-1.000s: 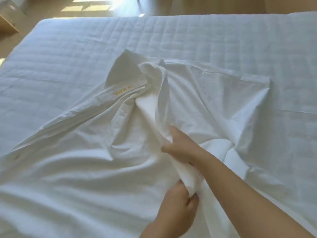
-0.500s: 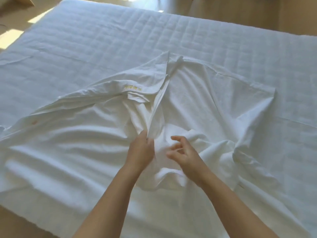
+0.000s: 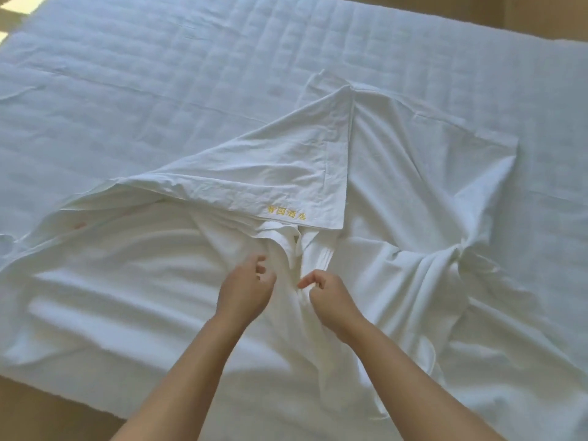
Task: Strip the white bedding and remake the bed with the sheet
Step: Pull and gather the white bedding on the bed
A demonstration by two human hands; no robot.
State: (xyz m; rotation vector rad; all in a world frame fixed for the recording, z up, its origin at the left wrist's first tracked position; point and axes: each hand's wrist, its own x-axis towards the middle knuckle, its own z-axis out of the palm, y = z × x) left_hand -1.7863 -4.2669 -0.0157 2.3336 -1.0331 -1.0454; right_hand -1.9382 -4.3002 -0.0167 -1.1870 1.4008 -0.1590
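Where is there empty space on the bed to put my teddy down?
The quilted mattress is bare past the sheet, along the far side and far left. A narrower strip runs right of it. Crowded: the middle, around the left hand and right hand.

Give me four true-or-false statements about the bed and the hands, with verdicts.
1. The sheet carries yellow lettering by a folded-over corner. True.
2. The sheet lies smooth over the whole mattress pad. False: it is crumpled, and much of the quilted pad is bare.
3. The left hand and right hand are close together, fingers curled, near the sheet's middle. True.
4. The left hand rests on the bare pad. False: it is over the sheet.
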